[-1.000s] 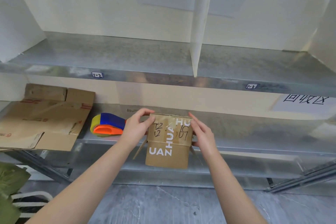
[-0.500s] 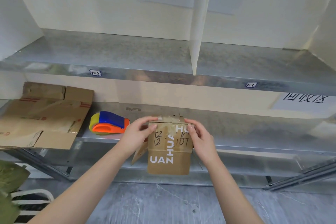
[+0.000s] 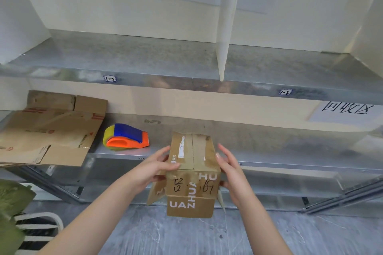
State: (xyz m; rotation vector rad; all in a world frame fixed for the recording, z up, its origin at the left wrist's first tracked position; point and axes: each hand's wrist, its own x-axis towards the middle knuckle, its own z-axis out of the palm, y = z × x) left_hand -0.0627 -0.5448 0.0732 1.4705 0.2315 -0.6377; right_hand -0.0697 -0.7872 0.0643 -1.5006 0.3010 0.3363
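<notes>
A small brown cardboard box with white letters and black handwriting is held in the air in front of the lower metal shelf. Its taped top faces up and loose flaps hang at its lower sides. My left hand grips the box's left side with the thumb over the top edge. My right hand holds the right side, fingers fairly straight against the cardboard.
An orange, blue and yellow tape dispenser lies on the lower shelf to the left. Flattened cardboard lies further left. The upper shelf has a white divider. A white paper label hangs at the right. A white rack stands on the grey floor at the lower left.
The box has come down and tilted toward me, so its taped top now shows. Both hands stayed on its sides.
</notes>
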